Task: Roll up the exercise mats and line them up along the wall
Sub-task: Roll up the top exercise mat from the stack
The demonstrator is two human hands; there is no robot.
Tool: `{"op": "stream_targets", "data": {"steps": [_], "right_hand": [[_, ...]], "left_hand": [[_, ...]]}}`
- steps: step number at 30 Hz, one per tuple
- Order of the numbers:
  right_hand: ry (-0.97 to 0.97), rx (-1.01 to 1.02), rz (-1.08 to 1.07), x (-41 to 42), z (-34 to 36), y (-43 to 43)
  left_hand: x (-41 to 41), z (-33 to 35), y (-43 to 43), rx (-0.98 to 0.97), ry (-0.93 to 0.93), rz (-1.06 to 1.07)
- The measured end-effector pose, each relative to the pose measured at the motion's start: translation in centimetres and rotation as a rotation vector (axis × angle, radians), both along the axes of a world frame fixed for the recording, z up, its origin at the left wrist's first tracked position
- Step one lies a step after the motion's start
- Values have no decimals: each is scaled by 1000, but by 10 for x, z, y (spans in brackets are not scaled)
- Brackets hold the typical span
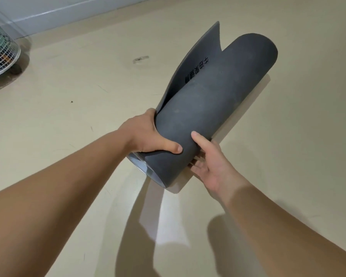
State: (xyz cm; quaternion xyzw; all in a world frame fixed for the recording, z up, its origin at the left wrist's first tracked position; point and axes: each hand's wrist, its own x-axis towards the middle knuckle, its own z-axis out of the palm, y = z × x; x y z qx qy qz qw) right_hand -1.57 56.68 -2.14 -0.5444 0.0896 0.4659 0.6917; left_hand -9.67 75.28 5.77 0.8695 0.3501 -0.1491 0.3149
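**Both hands clasp the near end of a half-rolled mat**

The left hand (146, 134) grips the near end of the dark grey exercise mat (212, 108) from its 9 o'clock side. Its thumb lies across the top of the roll and its fingers are tucked out of sight behind the loose outer layer. The right hand (208, 164) holds the same end from the 3 o'clock side, palm turned up. Its thumb presses on the curved top and its fingers reach underneath. So both hands are closed round the mat, the thumbs near each other on top but not touching.

From the hands the roll runs away towards 1 o'clock and widens to a rounded far end. The open near end points to 7 o'clock and shows pale inner layers. The roll is loose: an outer flap (200, 50) peels off along its 10 o'clock side and rises to a pointed corner at 12 o'clock. Black printed characters (194, 74) sit on the inner face of that flap.

The near end is held above the beige floor (288, 176), and the arms and the mat cast shadows towards 6 o'clock. Whether the far end rests on the floor cannot be told.

A small scuff mark (141, 58) lies on the floor at 11 o'clock of the hands. Well apart, at 10 o'clock, a white wire mesh basket (2, 56) stands by the pale wall (54, 7) and its baseboard (68, 17), with something green inside. Open floor lies between the mat and the wall.
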Motion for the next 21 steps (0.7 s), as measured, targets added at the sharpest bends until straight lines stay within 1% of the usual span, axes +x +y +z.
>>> {"op": "stream_targets", "data": {"steps": [2, 3, 5, 7, 9, 10, 12, 14, 16, 18, 21], "right_hand": [[-78, -47, -15, -9, 12, -9], [-112, -62, -24, -14, 16, -19], [-188, -147, -103, -23, 26, -43], [-391, -296, -128, -29, 40, -65], [-630, -459, 5, -24, 49, -77], [-737, -508, 99, -16, 50, -80], [-896, -513, 284, 3, 50, -78], [-949, -496, 428, 19, 53, -68], [-991, -557, 494, 24, 56, -55], [-1089, -659, 546, 23, 58, -36], [-1197, -741, 631, 22, 61, -1]], "left_hand": [[-4, -2, -3, -120, -74, 26], [-8, -4, -3, -220, -106, 46], [-22, -11, -3, -440, -101, 52], [-38, -26, -7, -636, -47, 47], [-52, -41, -15, -725, 0, 56], [-56, -46, -17, -729, -5, 54], [-59, -46, -13, -668, -33, 35], [-59, -34, -4, -549, -41, 42], [-59, -11, -1, -373, -55, 38], [-60, 11, -16, -253, -99, -41], [-60, 14, -55, -130, -6, -153]]}}
